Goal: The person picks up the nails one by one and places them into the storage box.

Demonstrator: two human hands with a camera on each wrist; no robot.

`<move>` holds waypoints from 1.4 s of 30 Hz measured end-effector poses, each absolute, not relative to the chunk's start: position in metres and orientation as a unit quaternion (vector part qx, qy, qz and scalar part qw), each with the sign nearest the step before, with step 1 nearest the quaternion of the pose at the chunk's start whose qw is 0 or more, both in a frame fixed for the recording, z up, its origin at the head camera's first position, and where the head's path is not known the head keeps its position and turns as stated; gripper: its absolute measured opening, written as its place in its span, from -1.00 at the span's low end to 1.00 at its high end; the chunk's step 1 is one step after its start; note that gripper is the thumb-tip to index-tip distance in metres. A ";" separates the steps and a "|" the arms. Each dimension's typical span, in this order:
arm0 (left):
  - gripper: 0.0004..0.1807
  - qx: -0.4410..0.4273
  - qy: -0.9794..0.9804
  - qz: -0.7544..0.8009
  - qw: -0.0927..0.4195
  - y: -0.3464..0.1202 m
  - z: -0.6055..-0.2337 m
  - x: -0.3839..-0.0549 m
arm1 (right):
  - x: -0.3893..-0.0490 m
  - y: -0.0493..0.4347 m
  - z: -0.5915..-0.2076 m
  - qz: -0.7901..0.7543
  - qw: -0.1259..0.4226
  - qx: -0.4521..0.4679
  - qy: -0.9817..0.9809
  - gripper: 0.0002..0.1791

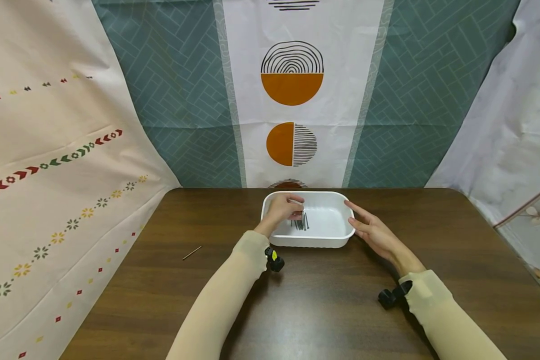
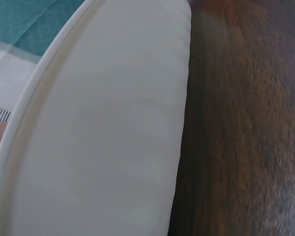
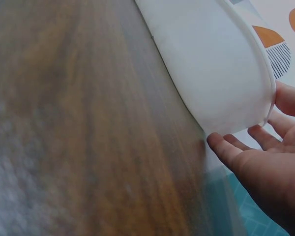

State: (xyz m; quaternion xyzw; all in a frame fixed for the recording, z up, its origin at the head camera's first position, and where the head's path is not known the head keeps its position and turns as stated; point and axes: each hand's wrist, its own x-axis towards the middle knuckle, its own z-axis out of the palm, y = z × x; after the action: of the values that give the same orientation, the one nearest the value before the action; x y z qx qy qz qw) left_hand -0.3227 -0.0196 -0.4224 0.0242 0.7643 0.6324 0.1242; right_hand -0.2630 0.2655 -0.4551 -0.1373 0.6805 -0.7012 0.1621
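Observation:
A white rectangular tray stands near the back of the table. Several thin dark nails or screws lie together in its left half; their exact kind is too small to tell. My left hand reaches over the tray's left end, fingers bent just above these pieces. Whether it pinches any is hidden. In the left wrist view the tray's outer wall fills most of the frame. At the tray's right end is my right hand, its fingers spread and extended against the rim and outer wall.
One thin nail-like piece lies alone on the brown wooden table, left of the tray. Patterned cloth hangs behind the table's back edge, with more cloth at both sides.

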 end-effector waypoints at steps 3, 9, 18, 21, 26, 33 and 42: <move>-0.72 0.026 0.764 0.632 0.126 -0.016 -0.424 -0.323 | -0.263 0.265 -0.455 -0.701 0.161 -0.138 0.681 -0.25; -0.74 0.024 0.763 0.632 0.135 -0.007 -0.426 -0.325 | -0.262 0.265 -0.455 -0.702 0.159 -0.140 0.680 -0.25; -0.78 0.017 0.783 0.607 0.134 0.001 -0.432 -0.325 | -0.263 0.265 -0.455 -0.703 0.162 -0.135 0.680 -0.25; -0.80 0.019 0.787 0.601 0.137 0.003 -0.433 -0.325 | -0.263 0.266 -0.456 -0.700 0.162 -0.134 0.682 -0.25; -0.82 0.025 0.798 0.587 0.135 0.003 -0.434 -0.324 | -0.264 0.267 -0.457 -0.699 0.162 -0.139 0.683 -0.25; -0.83 0.035 0.812 0.569 0.125 0.002 -0.433 -0.323 | -0.263 0.266 -0.456 -0.701 0.162 -0.140 0.680 -0.25; -0.86 0.043 0.856 0.506 0.097 0.002 -0.435 -0.325 | -0.263 0.266 -0.456 -0.702 0.161 -0.140 0.679 -0.25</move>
State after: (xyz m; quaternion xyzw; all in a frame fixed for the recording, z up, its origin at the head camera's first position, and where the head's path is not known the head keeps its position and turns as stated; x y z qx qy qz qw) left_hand -0.3249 0.0022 -0.4354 0.0432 0.8557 0.5064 0.0969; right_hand -0.2629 0.2656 -0.4558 -0.1398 0.6794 -0.7022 0.1607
